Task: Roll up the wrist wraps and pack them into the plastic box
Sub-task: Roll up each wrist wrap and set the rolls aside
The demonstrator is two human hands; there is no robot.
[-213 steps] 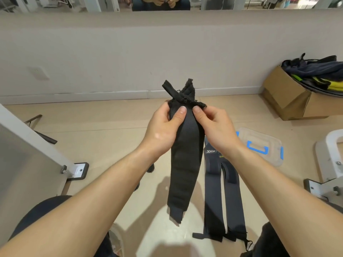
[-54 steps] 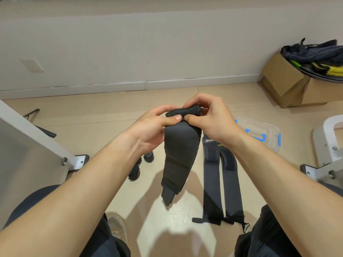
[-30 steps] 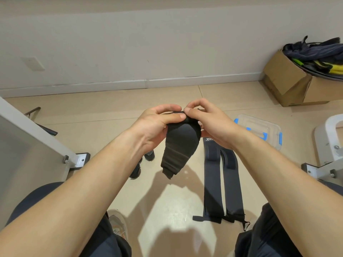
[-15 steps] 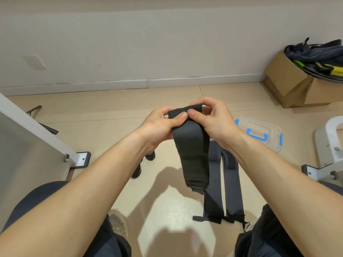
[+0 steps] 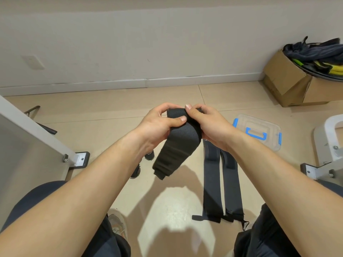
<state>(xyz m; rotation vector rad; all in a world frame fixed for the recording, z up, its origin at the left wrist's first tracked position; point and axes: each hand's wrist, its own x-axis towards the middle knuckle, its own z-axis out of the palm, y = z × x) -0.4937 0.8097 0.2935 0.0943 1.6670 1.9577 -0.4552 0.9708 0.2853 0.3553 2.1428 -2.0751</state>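
A black wrist wrap [image 5: 178, 143] is held in mid-air at the centre, its top end rolled into a small coil and a short tail hanging down to the left. My left hand [image 5: 157, 125] grips the roll from the left, thumb on its front. My right hand [image 5: 207, 123] grips it from the right, fingers curled over the top. Two dark grey wrist wraps [image 5: 220, 184] lie flat side by side on the floor below my right forearm. The clear plastic box [image 5: 259, 130] with blue latches sits closed on the floor to the right.
A cardboard box [image 5: 289, 86] full of dark and yellow gear stands at the back right by the wall. White equipment frames with bolted feet flank me, left [image 5: 37, 138] and right [image 5: 326, 145]. Small dark objects [image 5: 149, 155] lie on the floor under my left wrist. My knees fill the bottom corners.
The roll has grown and the hanging tail has become shorter, now swinging left. Both hands stay on the roll at about the same height.
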